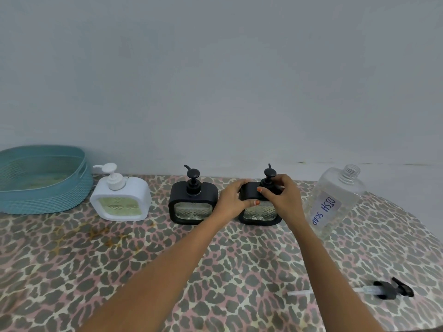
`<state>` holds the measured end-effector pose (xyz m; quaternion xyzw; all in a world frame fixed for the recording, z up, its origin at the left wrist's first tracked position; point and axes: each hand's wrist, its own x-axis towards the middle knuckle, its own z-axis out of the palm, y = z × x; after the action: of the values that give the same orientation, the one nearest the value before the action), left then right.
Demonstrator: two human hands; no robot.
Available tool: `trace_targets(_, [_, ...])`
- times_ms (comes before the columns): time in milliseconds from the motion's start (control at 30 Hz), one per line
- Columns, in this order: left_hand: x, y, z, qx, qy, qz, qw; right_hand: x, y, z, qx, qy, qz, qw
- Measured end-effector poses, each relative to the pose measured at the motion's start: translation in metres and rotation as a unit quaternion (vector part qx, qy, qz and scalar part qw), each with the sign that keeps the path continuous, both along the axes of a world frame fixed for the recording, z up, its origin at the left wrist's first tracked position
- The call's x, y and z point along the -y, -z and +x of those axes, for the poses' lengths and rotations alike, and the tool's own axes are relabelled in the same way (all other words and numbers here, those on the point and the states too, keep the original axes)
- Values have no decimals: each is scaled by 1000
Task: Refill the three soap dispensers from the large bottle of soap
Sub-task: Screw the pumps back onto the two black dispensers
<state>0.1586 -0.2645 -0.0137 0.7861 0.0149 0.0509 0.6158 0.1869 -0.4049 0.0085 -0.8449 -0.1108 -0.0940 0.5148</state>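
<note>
Three dispensers stand in a row on the leopard-print cloth [143, 259]: the white dispenser [119, 200], the middle black dispenser [193, 202] and the right black dispenser [260, 213]. The left hand [231, 200] grips the right black dispenser's body, and the right hand [280, 195] pinches its pump collar. The large bottle [335, 202] stands uncapped just beside it.

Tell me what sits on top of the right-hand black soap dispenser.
A black pump head, its collar gripped by the right hand, which hides the joint with the square black soap dispenser.

Leopard-print tablecloth [72, 271], teal basket [48, 202], white dispenser [143, 195]
</note>
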Motion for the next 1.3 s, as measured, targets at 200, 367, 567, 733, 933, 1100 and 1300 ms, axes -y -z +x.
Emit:
trace_targets(200, [0,-1,-1,-8,2,-4,1000,-4,-1,2,-14,8,-15,1000])
trace_targets(367, [0,-2,-2,-5,4,0,1000,9,-11,-4,-83,-90,-7,992])
trace_targets(567, [1,-3,-2,-10,4,-9,1000,10,-10,1,-67,-66,-30,995])
trace_targets(733, [1,-3,-3,-5,2,-14,1000,-3,0,5,-34,21,-32,999])
trace_targets(933, [0,-4,-2,-10,2,-13,1000,1,-2,-1,-51,-23,0,998])
trace_targets(1100, [1,-3,-2,-14,1,-4,1000,12,-8,-2,-93,-81,-2,992])
trace_targets(1300, [0,-3,-2,-12,2,-9,1000,2,-1,3,-36,-1,-19,999])
